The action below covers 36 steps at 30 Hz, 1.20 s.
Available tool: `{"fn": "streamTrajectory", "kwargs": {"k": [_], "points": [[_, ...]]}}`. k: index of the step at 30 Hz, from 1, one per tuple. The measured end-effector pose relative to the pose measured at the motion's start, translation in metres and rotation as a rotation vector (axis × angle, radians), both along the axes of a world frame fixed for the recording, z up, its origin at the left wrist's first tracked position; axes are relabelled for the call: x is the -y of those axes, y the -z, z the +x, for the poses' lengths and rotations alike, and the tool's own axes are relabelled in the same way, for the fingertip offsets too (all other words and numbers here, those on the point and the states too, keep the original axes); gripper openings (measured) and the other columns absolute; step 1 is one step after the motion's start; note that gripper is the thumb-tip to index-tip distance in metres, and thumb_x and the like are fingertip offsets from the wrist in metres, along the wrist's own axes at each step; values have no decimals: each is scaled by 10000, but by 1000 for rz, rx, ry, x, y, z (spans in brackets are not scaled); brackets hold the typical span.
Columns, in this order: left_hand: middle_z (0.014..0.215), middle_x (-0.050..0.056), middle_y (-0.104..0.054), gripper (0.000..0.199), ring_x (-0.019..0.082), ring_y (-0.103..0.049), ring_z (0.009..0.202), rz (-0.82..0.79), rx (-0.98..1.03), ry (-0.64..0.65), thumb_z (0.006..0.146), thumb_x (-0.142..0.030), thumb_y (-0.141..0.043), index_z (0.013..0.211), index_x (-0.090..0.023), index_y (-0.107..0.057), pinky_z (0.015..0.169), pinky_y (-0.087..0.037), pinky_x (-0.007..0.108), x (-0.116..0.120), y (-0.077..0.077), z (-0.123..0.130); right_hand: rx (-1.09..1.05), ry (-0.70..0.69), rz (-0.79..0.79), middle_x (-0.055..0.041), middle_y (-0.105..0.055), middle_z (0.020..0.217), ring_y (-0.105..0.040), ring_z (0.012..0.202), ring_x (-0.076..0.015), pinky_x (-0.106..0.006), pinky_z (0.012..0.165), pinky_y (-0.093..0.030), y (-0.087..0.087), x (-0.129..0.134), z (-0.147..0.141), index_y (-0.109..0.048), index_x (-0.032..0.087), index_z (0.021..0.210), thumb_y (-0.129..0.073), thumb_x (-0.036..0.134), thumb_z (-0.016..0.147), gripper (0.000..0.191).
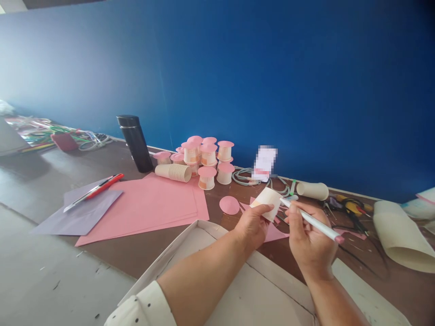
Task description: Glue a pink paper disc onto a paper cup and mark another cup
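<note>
Paper cup (267, 203) sits in the left hand (253, 226), raised off the worktop (132, 253) at the near side of some pink scraps (275, 234), tilted, thumb along its side wall, other fingers mostly hidden behind. Right hand (311, 242) grasps a white pen (317, 226) with a pink end, pinched near its tip in a writing-type grip. Pen tip is at the cup's right edge; contact or a slim gap, cannot tell. Neither hand is free.

Handling, judged by look: cup should be very light, thin-walled, fairly stiff at the ends, soft mid-wall, so a hard squeeze would likely dent it. Best hold is light thumb-and-finger pressure on the side wall, close to an end, leaving the edge facing the pen clear. Dry paper, probably not slippery. Pen looks rigid, light, smooth; hold low on the barrel, behind the tip, for control.

Around: loose pink disc (229, 205) flat, just left of the cup. Capped cups (207, 179), each with a pink disc on top, grouped and partly stacked near the blue wall (217, 68). Nested cups (173, 172) lie on their side, left of that group. Pink sheets (152, 199) further left, utility knife (98, 190) over a lilac sheet (91, 213). Shallow cardboard tray (261, 292) under the forearms.
</note>
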State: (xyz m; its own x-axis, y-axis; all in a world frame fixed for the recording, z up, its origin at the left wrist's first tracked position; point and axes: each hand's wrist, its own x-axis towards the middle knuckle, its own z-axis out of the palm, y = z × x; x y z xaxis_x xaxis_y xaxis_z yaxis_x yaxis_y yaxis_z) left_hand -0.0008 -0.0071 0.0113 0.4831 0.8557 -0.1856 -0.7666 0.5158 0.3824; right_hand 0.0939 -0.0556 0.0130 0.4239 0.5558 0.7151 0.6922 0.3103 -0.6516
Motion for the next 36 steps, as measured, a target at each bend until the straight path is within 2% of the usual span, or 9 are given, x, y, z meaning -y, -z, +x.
{"fn": "streamTrajectory", "kwargs": {"k": [4,9,15,20,25,36], "points": [[912,82,-689,211,154,-628,818,61,-1,28,651,-54,-677,857,-100,-680,796,-481,235,-1,2,1,20,7,-8,-102,-675,877,-657,724,-182,-309,628,-549,4,-1,2,-635,149,990,-595,361,847,259],[935,80,-687,236,168,-631,852,116,-7,38,647,-69,-708,879,-103,-684,828,-472,255,-2,6,2,61,20,-3,-99,-678,874,-664,771,-199,-335,689,-550,8,-1,5,-637,155,993,-595,350,849,247],[928,83,-690,225,165,-626,842,115,-29,45,647,-67,-709,869,-96,-690,835,-469,259,-2,8,2,116,46,4,-92,-676,844,-659,729,-191,-320,667,-546,5,0,4,-642,154,970,-587,340,851,227],[915,74,-695,318,153,-629,800,158,-17,62,654,-85,-715,970,-93,-692,808,-469,249,-3,12,2,119,46,-11,-98,-679,866,-664,760,-200,-315,660,-549,7,0,6,-643,153,982,-590,332,849,229],[896,78,-702,269,159,-637,769,133,-47,43,657,-100,-718,925,-94,-696,768,-480,256,-1,9,3,105,43,-32,-111,-685,899,-670,820,-220,-326,681,-554,10,0,7,-646,154,992,-596,336,847,238],[895,70,-705,286,152,-637,762,150,-35,52,657,-96,-711,942,-96,-699,755,-480,246,-1,10,3,144,55,-11,-91,-686,870,-674,793,-206,-326,710,-548,9,-1,6,-644,164,974,-602,307,841,200]]}}
